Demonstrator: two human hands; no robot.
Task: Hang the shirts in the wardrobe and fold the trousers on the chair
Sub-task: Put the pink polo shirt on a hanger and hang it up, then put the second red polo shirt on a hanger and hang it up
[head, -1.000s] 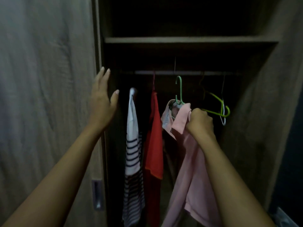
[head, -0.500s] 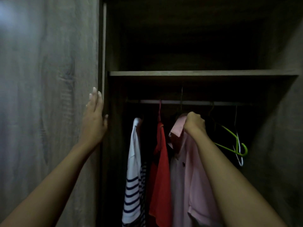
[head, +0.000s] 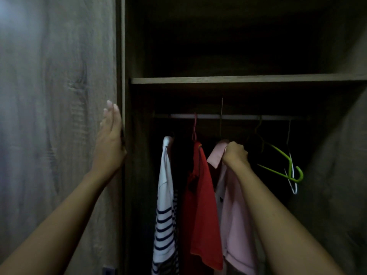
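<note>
your left hand (head: 110, 141) has come out of the open air and now lies flat on the edge of the wardrobe door (head: 59, 116), fingers straight and together, holding nothing. your right hand (head: 235, 153) has risen with the pink shirt (head: 236, 215). a second ago the shirt hung bunched and low, with its hanger hook well under the rail. now it hangs straight, and your fist is curled tight round the collar at the hanger's neck.

the pink shirt is just beside the red shirt (head: 202, 205), with the striped shirt (head: 164, 205) further left. all three hang in a row inside the wardrobe. to the right an empty green hanger (head: 282, 165) sits tilted, near a thin white hanger (head: 292, 181).

behind them a thin hook line rises above your fist to the rail (head: 258, 117), but it is too dark there to tell whether it is seated. above that runs the shelf (head: 238, 80).

so this shirt looks all but hung. feel for the hook's weight on the rail before you let go. the trousers and the chair are out of view, so that part is likely still ahead.
</note>
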